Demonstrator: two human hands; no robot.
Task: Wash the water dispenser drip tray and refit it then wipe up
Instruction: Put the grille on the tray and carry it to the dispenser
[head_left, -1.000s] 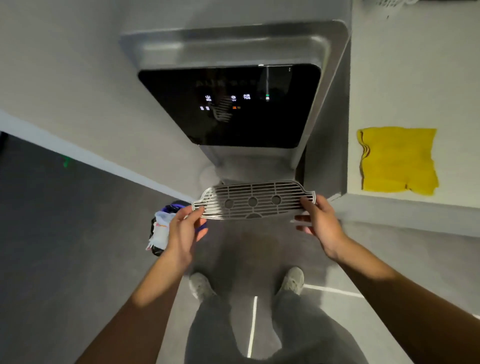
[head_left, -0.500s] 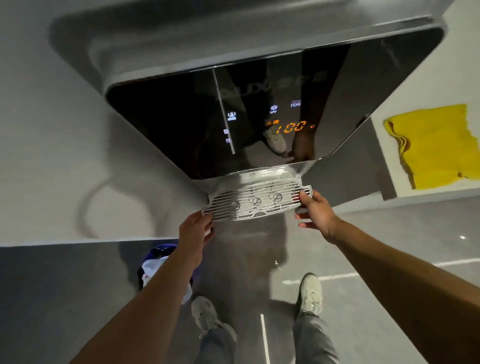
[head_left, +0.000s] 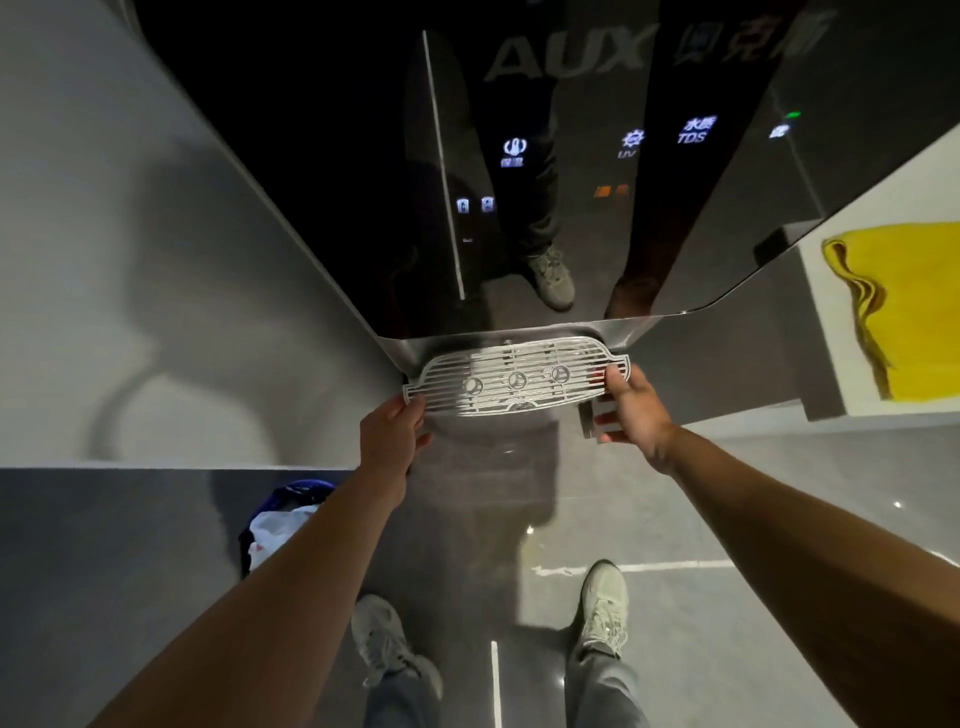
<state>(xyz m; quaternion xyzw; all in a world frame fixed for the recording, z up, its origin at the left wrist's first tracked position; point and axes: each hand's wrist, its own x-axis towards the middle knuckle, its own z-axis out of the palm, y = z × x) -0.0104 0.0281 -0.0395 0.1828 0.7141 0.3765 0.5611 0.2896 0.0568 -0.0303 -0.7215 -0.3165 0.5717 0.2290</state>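
Note:
The drip tray grille (head_left: 514, 376) is a silver slotted plate with three round holes. It lies level at the foot of the water dispenser (head_left: 519, 156), just below its glossy black front panel. My left hand (head_left: 392, 434) grips the grille's left end. My right hand (head_left: 631, 408) holds its right end, thumb on top. The dispenser's lit icons show on the black panel, which reflects my legs and shoes.
A yellow cloth (head_left: 898, 312) lies on a white counter (head_left: 831, 384) to the right of the dispenser. A bin with a white bag (head_left: 280, 525) stands on the grey floor at my left, by the wall. My shoes (head_left: 602, 603) are below.
I have leaned in close to the dispenser, which now fills the upper view. Both hands have carried the grille forward to the recess at the dispenser's foot.

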